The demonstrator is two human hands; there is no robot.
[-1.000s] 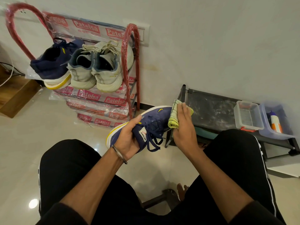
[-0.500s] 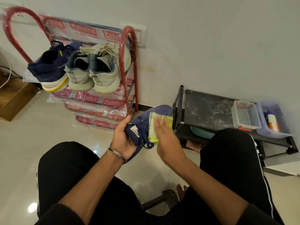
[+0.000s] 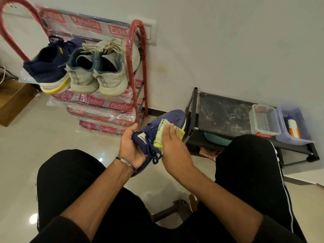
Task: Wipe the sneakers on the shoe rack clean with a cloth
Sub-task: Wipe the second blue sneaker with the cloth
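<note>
Head view, looking down past two black-trousered knees, takes the low black rack against the wall as its landmark. On the rack's top shelf, at its right end, stand two plastic boxes side by side: a clear tub with an orange clip, with nothing visible in it, and to its right a bluish translucent bin holding a white bottle with an orange band and blue cap. Under that shelf a teal rounded thing shows only in part.

Just left of the rack's left post, the navy sneaker is held in the air, toe toward the wall, with dark laces hanging loose and a white tongue tag with red lettering. The left hand grips its heel end, thumb over the collar. The right hand lies with straight fingers pressing a folded yellow-green cloth against the shoe's side.

Further left of the black rack stands the red-framed shoe rack, its shelves wrapped in printed plastic. Its top shelf carries the matching navy sneaker with a white and yellow sole, and a pale grey pair beside it. Bare glossy floor lies open between the knees and both racks.
</note>
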